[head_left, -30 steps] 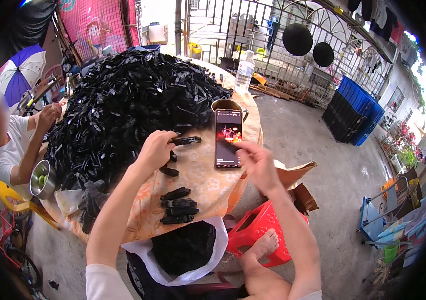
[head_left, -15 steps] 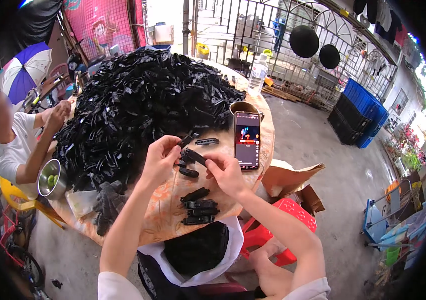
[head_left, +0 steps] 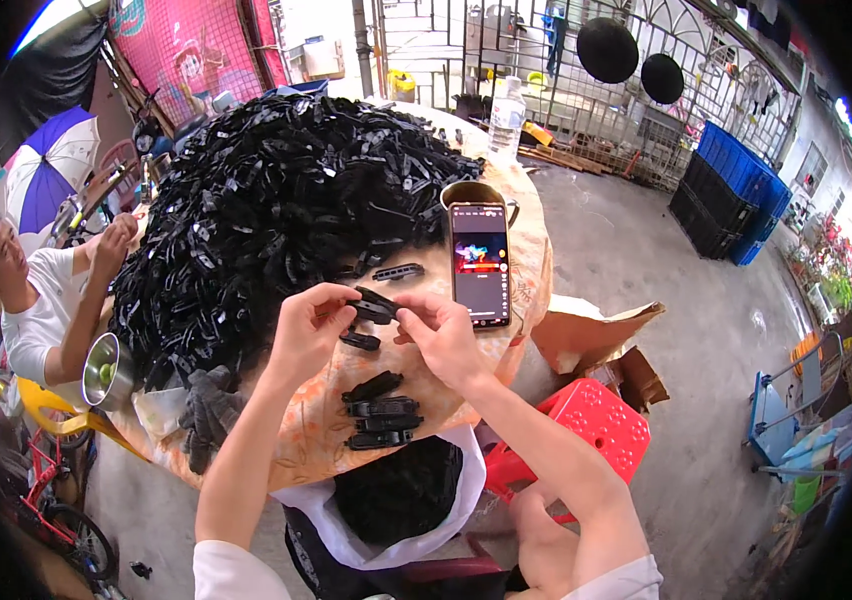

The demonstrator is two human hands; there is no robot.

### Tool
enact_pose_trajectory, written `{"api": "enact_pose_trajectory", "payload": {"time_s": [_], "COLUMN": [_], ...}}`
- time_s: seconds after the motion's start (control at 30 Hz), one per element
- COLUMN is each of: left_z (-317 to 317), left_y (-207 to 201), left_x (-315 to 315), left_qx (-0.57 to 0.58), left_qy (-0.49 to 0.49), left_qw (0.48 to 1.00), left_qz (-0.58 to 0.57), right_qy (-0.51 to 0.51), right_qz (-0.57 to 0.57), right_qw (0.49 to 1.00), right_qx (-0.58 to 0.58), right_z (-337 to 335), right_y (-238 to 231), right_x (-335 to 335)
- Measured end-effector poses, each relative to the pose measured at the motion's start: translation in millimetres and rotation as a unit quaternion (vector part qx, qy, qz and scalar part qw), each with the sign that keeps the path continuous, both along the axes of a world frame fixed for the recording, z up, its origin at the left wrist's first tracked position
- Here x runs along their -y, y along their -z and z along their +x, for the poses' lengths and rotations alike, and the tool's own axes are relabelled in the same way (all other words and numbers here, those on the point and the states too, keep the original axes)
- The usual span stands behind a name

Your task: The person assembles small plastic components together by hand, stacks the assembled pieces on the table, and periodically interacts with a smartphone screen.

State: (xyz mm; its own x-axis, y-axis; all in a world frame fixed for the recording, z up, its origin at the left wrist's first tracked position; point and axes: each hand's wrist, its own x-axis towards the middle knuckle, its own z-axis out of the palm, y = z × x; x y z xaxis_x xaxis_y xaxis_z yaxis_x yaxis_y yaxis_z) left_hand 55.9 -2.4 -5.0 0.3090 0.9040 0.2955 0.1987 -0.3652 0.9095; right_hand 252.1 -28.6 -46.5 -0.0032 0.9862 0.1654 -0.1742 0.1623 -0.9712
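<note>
Co-worker: a person (head_left: 41,300) is holding both hands raised, well left of the left hand.
Bowl and glove: the metal bowl (head_left: 122,385) is resting beyond the grey glove (head_left: 211,405), both left of the left hand.
Black heap: the pile of black parts (head_left: 266,200) is spreading ahead of the left hand, seemingly kept within easy reach.
Left hand: the hand (head_left: 308,325) is pinching one end of a black part between thumb and fingers, its forearm slanting inward.
Held part: the black part (head_left: 376,305) is hanging between both hands, probably gripped at its ends to steady it.
Short row: several parts (head_left: 384,410) are lying side by side, nearer the body than the hands, perhaps grouped.
Right hand: the hand (head_left: 436,335) is grasping the part's other end, fingers curled, its forearm angling leftward.
Phone: the phone (head_left: 481,270) is apparently leaning on a mug (head_left: 461,188) just beyond the right hand, likely for viewing.
</note>
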Motion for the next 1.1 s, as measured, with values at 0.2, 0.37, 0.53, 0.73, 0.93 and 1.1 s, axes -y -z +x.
{"api": "enact_pose_trajectory", "payload": {"time_s": [0.2,0.37,0.53,0.73,0.93,1.1], "left_z": [0.3,0.3,-0.4,-6.2,-6.1,4.3], "left_y": [-1.4,4.6,0.9,5.7,7.8,7.2], "left_x": [0.5,-4.0,-2.2,-10.1,-5.6,0.5], "left_qx": [0.099,0.078,0.116,0.262,0.122,0.117], "left_qy": [-0.026,-0.044,-0.064,-0.062,-0.049,-0.064], "left_qw": [0.994,0.996,0.991,0.958,0.988,0.99], "left_qz": [-0.033,-0.025,-0.012,-0.1,-0.086,-0.046], "right_qy": [-0.013,-0.007,-0.011,-0.01,-0.016,-0.038], "right_qz": [0.006,0.006,0.009,0.005,0.006,0.019], "right_qw": [1.0,1.0,1.0,1.0,1.0,0.999], "right_qx": [-0.028,-0.018,-0.016,-0.022,-0.023,0.0], "right_z": [-1.0,2.3,-1.8,-0.9,-2.2,0.3], "right_y": [4.6,6.2,3.5,4.8,0.5,-2.5], "right_x": [0.2,0.3,-2.5,-3.6,0.6,1.6]}}
